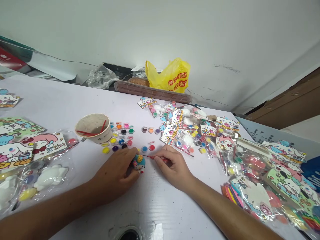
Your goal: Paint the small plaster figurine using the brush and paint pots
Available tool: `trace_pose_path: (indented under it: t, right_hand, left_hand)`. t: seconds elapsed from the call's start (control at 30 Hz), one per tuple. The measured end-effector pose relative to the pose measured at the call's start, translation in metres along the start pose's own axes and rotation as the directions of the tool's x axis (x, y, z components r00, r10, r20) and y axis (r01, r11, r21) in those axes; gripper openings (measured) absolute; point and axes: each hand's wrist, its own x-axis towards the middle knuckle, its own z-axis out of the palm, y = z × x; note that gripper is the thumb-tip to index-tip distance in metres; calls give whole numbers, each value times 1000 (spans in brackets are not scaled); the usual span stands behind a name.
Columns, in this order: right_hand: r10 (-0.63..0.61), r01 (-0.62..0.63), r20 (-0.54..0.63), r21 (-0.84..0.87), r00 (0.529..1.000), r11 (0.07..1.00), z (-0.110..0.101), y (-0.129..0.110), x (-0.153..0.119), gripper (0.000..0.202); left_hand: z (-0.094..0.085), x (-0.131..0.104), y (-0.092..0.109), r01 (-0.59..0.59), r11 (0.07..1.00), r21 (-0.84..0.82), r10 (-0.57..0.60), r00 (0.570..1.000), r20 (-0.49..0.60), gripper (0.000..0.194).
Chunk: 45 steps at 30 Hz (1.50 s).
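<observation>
You're working on a tiny figurine (139, 163), so I'd be going light: bracing the side of your right hand (175, 168) on the tabletop (155, 213), moving just the fingers, and using only the very tip of the brush (151, 157). Less paint per dab is better here, since a loaded tip would be flooding those little details. I'd also be turning the figurine with the other hand rather than bending the brush wrist, and minding fingertips near any wet paint.

Hands-wise, your left hand (115, 173) is curling around the figurine's side, pinching it between thumb and fingers. Your right is gripping the red brush handle pen-style, fingers closed on it, aiming the tip at the yellow bit on top. Honestly can't tell if the bristles are touching or just hovering beside it, too small to see.

The figurine is sitting between your hands, just on the near side of the blue and red paint pots (148, 147). Past your left hand, the paper cup (103, 136) is holding more red-handled brushes, and way back the yellow bag (172, 78) is slumping by the wall.
</observation>
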Motion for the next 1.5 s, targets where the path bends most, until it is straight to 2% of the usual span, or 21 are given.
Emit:
trace_pose_path:
  t: [0.87, 1.17, 1.5]
  right_hand:
    - [-1, 1, 12, -17, 1000, 1000, 0, 0, 0, 16]
    - [-3, 3, -3, -28, 1000, 1000, 1, 1, 0, 15]
    - [28, -30, -48, -33, 998, 999, 1, 2, 1, 17]
  left_hand:
    - [1, -1, -1, -8, 1000, -27, 7, 1000, -19, 4]
    - [-1, -2, -1, 6, 999, -38, -6, 1000, -9, 8]
    - [0, -2, -1, -1, 1000, -27, 1, 1000, -13, 4]
